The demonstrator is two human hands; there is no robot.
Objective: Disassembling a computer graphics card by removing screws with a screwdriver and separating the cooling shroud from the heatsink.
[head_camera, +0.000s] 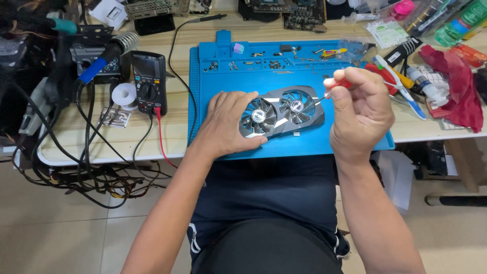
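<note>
The dual-fan graphics card (282, 111) lies flat on the blue mat (213, 86) atop the bench (76, 147). The left hand (227, 122) rests open, palm down, on the card's left end. The right hand (359, 109) is closed around a red-handled screwdriver (339, 86), whose tip meets the card's right edge.

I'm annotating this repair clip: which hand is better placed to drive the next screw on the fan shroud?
The right hand: it grips the red-handled screwdriver, tip beside the dual-fan shroud. The left hand lies flat on the shroud's left end, steadying it.
</note>
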